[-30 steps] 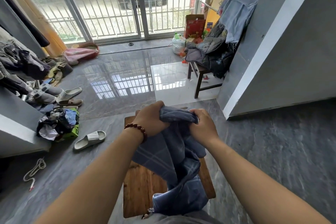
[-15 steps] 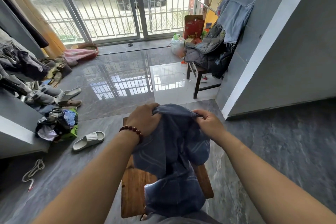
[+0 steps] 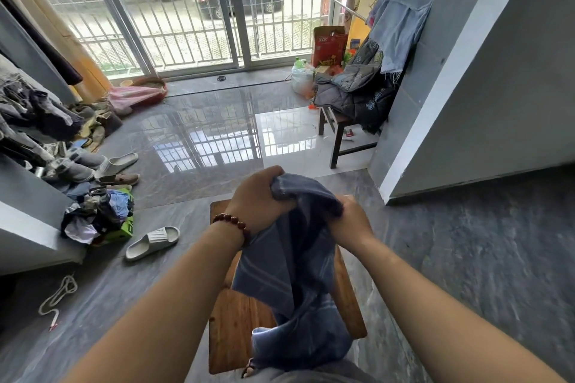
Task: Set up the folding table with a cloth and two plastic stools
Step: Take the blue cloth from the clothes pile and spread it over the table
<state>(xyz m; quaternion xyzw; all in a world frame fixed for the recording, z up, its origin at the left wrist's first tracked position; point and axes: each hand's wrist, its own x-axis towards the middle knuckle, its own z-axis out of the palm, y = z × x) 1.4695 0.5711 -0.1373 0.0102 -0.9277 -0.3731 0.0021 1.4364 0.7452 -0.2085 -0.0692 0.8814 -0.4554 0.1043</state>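
A blue striped cloth (image 3: 292,274) hangs bunched from both my hands above a small wooden table (image 3: 236,320). My left hand (image 3: 258,199), with a bead bracelet at the wrist, grips the cloth's upper edge. My right hand (image 3: 348,221) grips the same bunched edge just to the right. The lower end of the cloth drapes over the tabletop's near right part. No plastic stools are in view.
A dark wooden stool (image 3: 336,130) piled with jackets stands at the right by the wall (image 3: 466,87). Slippers (image 3: 154,241), shoes and a clothes heap (image 3: 99,214) litter the left. A cord (image 3: 57,294) lies on the floor. Barred glass doors (image 3: 199,9) close the far side.
My hands have shifted along the cloth's top edge, apart and then closer together again. The cloth still hangs bunched over the table.
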